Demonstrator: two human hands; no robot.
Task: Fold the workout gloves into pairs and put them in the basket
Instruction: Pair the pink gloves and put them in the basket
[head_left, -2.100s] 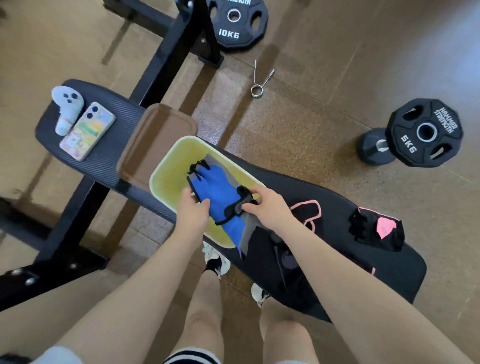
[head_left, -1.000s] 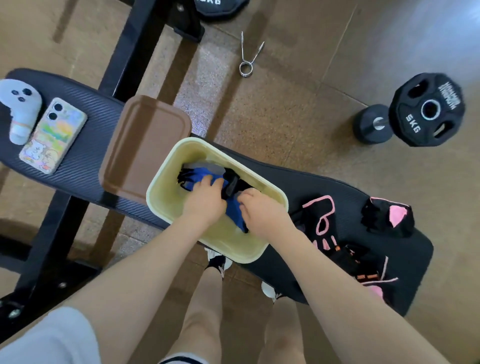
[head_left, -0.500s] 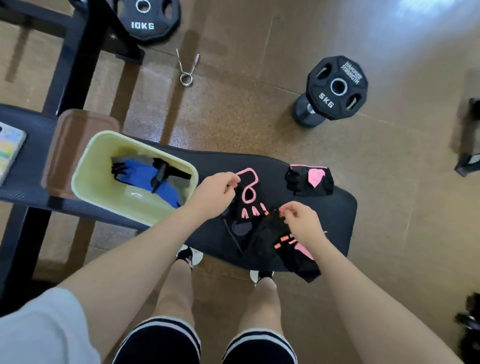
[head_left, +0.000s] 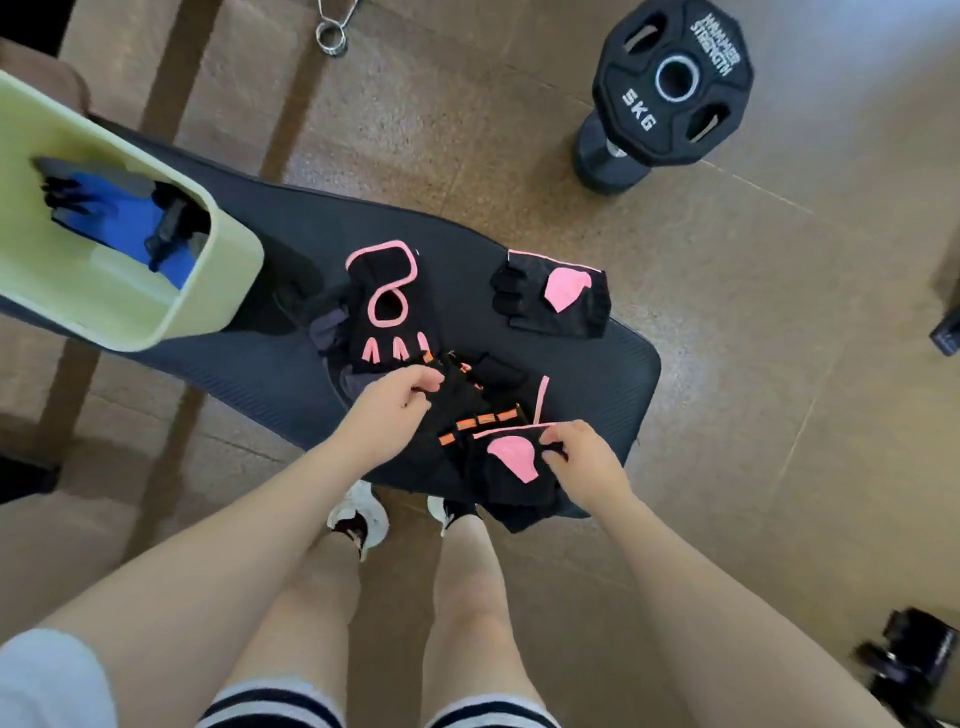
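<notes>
From the head camera we look down at a black bench (head_left: 597, 374). Our left hand (head_left: 387, 410) pinches a black glove with orange marks (head_left: 467, 410) at the near edge. Our right hand (head_left: 584, 462) pinches a black glove with a pink patch (head_left: 511, 467) just right of it. A pink-trimmed glove (head_left: 387, 306) lies farther back, and 1 matching pink-patch glove (head_left: 553, 293) lies to its right. At far left, the pale basket (head_left: 228, 280) holds blue gloves (head_left: 122, 223). A 5 kg dumbbell (head_left: 670, 88) stands on the floor beyond.
</notes>
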